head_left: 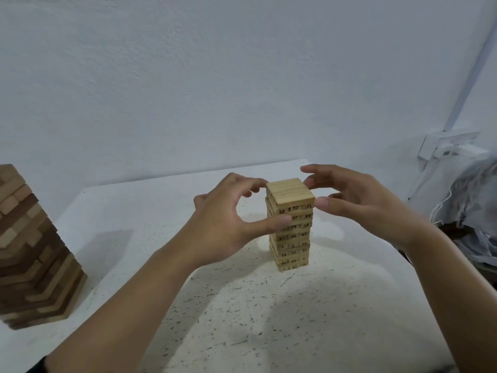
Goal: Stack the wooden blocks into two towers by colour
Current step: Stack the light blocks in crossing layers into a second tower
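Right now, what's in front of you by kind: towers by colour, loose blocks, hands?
Pale numbered tower: 1
Brown-and-tan tower: 1
Loose blocks in view: 0
Hands (left hand, right hand): 2
Total: 4

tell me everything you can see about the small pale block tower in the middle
The pale block tower is light, unpainted-looking wood, layers of three blocks crossing alternately, black numbers printed on block ends. It stands upright, slightly ragged, on the speckled white table. The left hand pinches its upper part, thumb in front; the right hand has fingertips at the top layer.
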